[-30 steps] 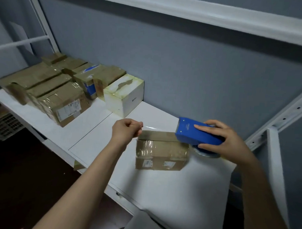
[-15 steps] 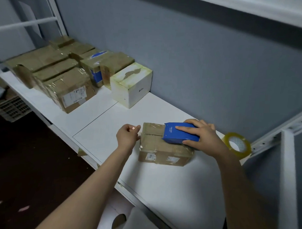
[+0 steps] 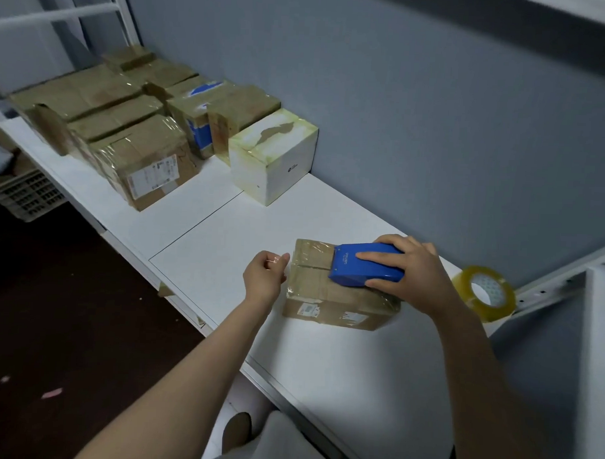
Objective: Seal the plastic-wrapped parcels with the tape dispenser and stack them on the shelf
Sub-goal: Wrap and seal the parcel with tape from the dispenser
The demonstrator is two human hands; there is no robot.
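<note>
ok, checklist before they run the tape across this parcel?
1. tape dispenser seated on top of the parcel: ok, right hand grips it.
2. tape end anchored: ok, left hand pinches it at the parcel's left edge.
3. parcel flat on the shelf: ok.
4. tape bonded along the top seam: cannot tell, film is clear.
5. spare tape roll out of the way: ok, apart, right of the right hand.
6. room between the parcel and the white box: ok.

Right hand [image 3: 418, 274] pressing blue tape dispenser [image 3: 366, 265] on wrapped parcel [image 3: 329, 293], left hand [image 3: 263, 277] pinching tape end
</note>
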